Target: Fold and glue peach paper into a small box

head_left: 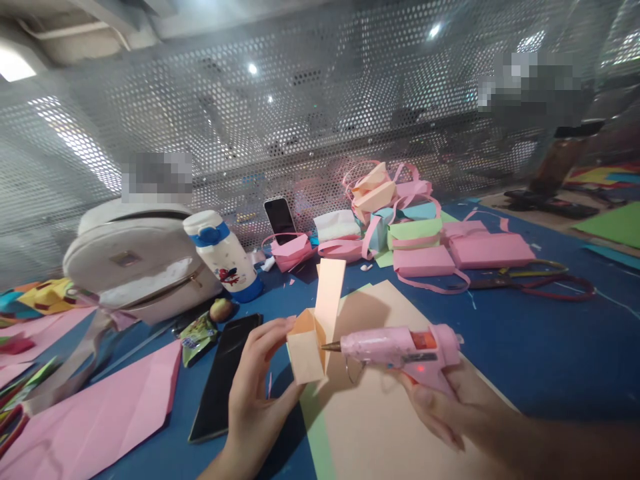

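My left hand [263,383] grips a small peach paper box [306,357] between thumb and fingers. The box is tilted, with its open inside partly showing and a long paper flap [331,290] standing up behind it. In my right hand [450,407] is a pink hot glue gun [395,347], a red light glowing on its side. The gun points left, its metal nozzle at the box's right edge; whether it touches cannot be told. Beneath both hands lie peach paper sheets [385,427] with a green sheet [319,433] showing at the left.
A black phone [225,380], snack packet [199,337], bottle [225,257] and white backpack [140,267] stand or lie leftward, beside pink paper [110,407]. Behind are several folded paper bags [415,233], and scissors [540,283] lie right. A perforated metal screen [300,113] closes the back.
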The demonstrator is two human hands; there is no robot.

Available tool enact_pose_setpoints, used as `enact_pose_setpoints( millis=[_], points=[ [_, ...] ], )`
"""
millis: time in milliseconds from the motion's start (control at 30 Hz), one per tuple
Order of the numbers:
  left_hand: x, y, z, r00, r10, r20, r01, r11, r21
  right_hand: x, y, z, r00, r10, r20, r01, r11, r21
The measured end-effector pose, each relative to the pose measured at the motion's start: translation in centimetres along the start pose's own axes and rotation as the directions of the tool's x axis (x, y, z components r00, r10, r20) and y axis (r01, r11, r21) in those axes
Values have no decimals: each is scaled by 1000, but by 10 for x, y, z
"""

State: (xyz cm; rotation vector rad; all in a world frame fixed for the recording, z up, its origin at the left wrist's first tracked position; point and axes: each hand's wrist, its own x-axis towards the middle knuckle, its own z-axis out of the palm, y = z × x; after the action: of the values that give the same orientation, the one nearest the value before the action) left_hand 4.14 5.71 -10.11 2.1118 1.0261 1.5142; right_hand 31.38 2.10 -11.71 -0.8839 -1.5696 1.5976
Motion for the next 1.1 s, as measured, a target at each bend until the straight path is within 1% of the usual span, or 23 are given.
enact_pose_setpoints(
  millis=[100, 200, 367, 567, 733, 1100],
  points=[
    [0, 0, 0, 1000, 17, -25, -16, 1000, 13, 0, 1, 0, 1000, -10, 3, 10, 1000, -25],
    [1, 0, 1, 999, 26, -39, -26, 1000, 12, 0, 0, 0, 1000, 15, 10, -15, 1000, -12],
    [1, -1, 1, 999, 14, -29, -14, 1000, 11, 0, -3, 1, 998, 67, -4, -67, 997, -30],
    [-1, -1, -1, 999, 8, -35, -7, 999, 32, 0, 2, -1, 999, 45, -7, -46, 998, -40],
    [0, -1, -1, 999, 14, -45, -13, 999, 40, -1, -1, 1, 997, 74, -17, -74, 997, -9],
    [-1, -3, -1, 998, 24, -56, -22, 999, 37, -1, -10, 0, 991, 130, -10, -130, 985, -116]
  ],
)
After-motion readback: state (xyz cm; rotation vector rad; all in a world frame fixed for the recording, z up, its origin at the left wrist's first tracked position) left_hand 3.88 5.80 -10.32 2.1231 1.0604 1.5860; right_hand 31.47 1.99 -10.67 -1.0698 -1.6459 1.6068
